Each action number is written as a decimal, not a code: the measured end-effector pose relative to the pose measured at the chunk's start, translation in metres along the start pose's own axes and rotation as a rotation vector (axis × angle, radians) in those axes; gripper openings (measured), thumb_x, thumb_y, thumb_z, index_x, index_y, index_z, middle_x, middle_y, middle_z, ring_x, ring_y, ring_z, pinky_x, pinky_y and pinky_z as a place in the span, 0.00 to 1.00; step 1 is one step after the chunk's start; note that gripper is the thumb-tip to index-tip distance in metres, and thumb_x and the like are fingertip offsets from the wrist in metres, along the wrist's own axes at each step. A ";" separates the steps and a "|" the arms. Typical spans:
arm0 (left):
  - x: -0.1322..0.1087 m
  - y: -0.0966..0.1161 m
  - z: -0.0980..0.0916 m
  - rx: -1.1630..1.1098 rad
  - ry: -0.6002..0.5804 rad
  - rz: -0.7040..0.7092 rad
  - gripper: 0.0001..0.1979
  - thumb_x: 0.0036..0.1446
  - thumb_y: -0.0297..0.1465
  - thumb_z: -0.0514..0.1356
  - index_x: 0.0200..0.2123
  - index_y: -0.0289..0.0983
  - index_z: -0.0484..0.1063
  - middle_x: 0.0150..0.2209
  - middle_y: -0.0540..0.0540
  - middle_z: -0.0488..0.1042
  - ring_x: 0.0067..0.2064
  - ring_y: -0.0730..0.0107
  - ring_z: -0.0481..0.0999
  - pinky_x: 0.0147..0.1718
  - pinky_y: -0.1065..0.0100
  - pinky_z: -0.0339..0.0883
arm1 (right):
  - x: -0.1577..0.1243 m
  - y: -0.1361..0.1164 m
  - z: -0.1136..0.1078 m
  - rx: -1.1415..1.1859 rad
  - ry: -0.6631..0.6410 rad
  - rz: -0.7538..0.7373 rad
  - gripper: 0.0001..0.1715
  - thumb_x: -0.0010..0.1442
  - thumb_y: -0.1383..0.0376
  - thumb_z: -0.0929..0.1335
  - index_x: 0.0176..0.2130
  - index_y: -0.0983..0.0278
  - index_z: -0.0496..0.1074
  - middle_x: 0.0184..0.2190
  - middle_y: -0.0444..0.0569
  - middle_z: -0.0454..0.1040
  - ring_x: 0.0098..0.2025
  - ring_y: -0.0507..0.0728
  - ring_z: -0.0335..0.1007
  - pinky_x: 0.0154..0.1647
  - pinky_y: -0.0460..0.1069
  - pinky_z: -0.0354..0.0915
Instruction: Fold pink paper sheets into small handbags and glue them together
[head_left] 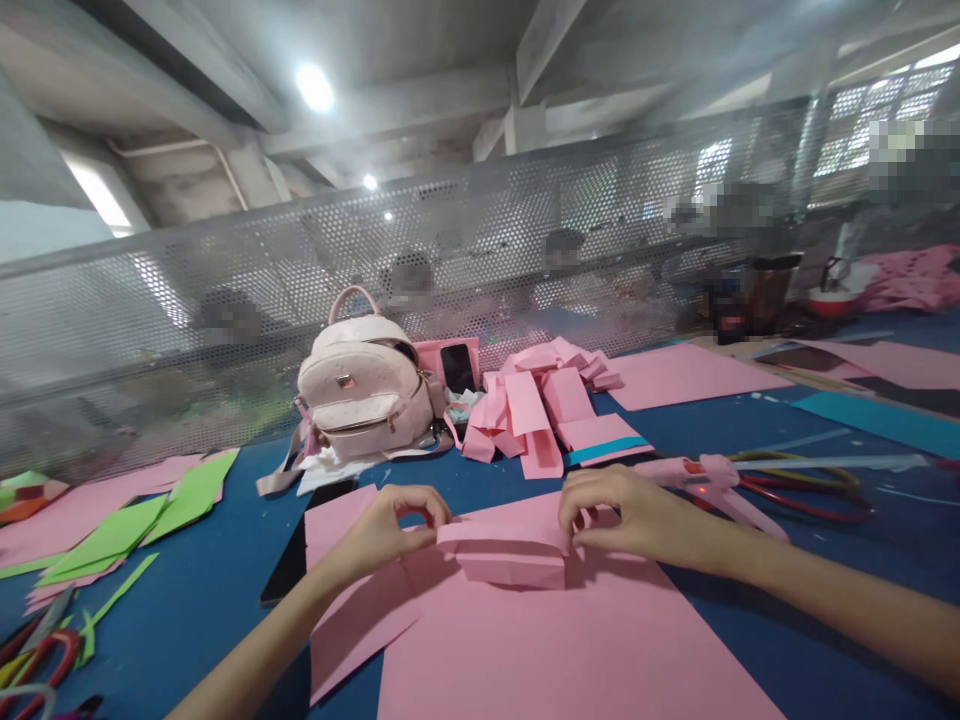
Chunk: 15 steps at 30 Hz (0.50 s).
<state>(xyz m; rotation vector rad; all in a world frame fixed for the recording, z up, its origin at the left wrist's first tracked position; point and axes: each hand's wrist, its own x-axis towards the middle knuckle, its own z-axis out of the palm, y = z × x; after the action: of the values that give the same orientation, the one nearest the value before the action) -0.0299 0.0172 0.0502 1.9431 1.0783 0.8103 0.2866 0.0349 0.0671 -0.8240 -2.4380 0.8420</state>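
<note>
A folded strip of pink paper [510, 555] stands in front of me above flat pink sheets. My left hand [401, 525] pinches its left end between thumb and fingers. At its right end, my right hand [611, 510] has thumb and fingers closed on the edge. Beneath lies a large pink sheet [540, 655], with another pink sheet [360, 635] partly under it on the left. Just beyond my right hand rests a pink glue gun [720, 485] with a small red light glowing and a glue stick in its back.
Behind stand a pale pink backpack [367, 385], a phone [457, 368] and a heap of folded pink paper pieces [532, 400]. Green paper sheets [150, 515] and scissors [41, 645] lie left. A dark flat device [296, 550] is near my left hand. A perforated metal screen [480, 250] closes off the back.
</note>
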 end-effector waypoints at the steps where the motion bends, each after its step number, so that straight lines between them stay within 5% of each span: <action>1: 0.000 0.000 0.000 -0.002 0.003 0.003 0.11 0.44 0.16 0.56 0.25 0.36 0.73 0.33 0.47 0.77 0.36 0.67 0.75 0.38 0.69 0.66 | 0.000 0.002 0.001 -0.005 0.001 -0.024 0.13 0.52 0.76 0.66 0.29 0.62 0.77 0.29 0.46 0.75 0.31 0.53 0.67 0.32 0.47 0.61; 9: -0.002 -0.009 0.013 -0.066 0.054 0.097 0.05 0.51 0.21 0.62 0.27 0.36 0.75 0.37 0.44 0.78 0.41 0.64 0.77 0.43 0.66 0.68 | 0.001 0.028 0.015 0.068 0.089 -0.289 0.07 0.59 0.73 0.68 0.35 0.62 0.75 0.38 0.49 0.78 0.42 0.56 0.72 0.44 0.50 0.66; 15: -0.004 -0.013 0.020 -0.093 0.107 0.131 0.07 0.52 0.20 0.61 0.27 0.36 0.75 0.37 0.43 0.80 0.41 0.62 0.79 0.44 0.64 0.69 | 0.001 0.037 0.019 -0.081 0.128 -0.448 0.08 0.63 0.73 0.66 0.38 0.62 0.74 0.37 0.50 0.79 0.41 0.55 0.72 0.42 0.49 0.66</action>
<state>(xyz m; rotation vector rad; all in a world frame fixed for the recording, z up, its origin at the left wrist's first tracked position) -0.0214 0.0124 0.0284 1.9246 0.9647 1.0282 0.2902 0.0513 0.0289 -0.3200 -2.4155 0.5082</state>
